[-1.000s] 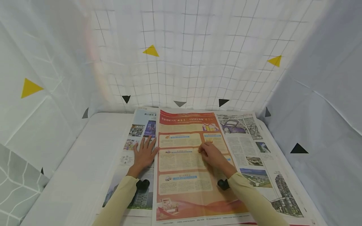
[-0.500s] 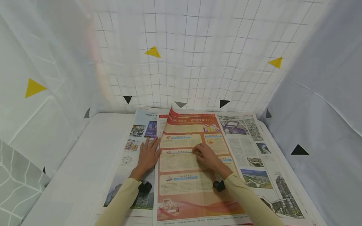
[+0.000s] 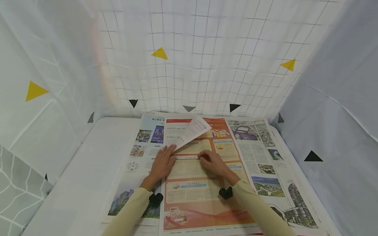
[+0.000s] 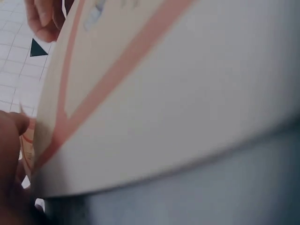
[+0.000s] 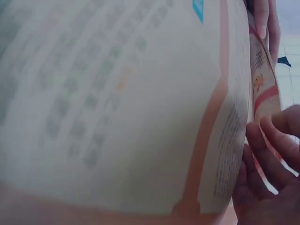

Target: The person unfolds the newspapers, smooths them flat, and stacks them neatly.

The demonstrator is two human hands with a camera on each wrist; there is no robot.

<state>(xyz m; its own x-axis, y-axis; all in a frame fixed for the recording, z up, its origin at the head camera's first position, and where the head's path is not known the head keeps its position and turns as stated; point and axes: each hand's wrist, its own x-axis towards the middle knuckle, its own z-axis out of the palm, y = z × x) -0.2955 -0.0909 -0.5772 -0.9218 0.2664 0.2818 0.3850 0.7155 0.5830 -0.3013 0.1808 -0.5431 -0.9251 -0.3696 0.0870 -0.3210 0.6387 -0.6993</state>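
Note:
A newspaper page (image 3: 193, 196) with red borders and a red banner lies in the middle of the table, over other sheets. Its upper left corner (image 3: 195, 129) is folded over to the right, showing a pale back. My left hand (image 3: 163, 164) pinches the page's left edge at the lower end of this fold. My right hand (image 3: 215, 163) rests on the page to the right, fingers loosely bent, tips near a blue heading. In the right wrist view, the right hand's fingers (image 5: 267, 140) touch the bulging paper, with the left hand (image 5: 263, 21) farther up along it.
Wider newspaper sheets (image 3: 260, 157) with photos spread out under the page on both sides. The white table (image 3: 85, 170) shows at the left. White cloth walls (image 3: 189, 59) with yellow and black triangles stand behind and beside it.
The page's upper left corner has lifted and flopped over to the right, uncovering a sheet with a red header. My left hand has moved right with the edge; my right hand has slid slightly left.

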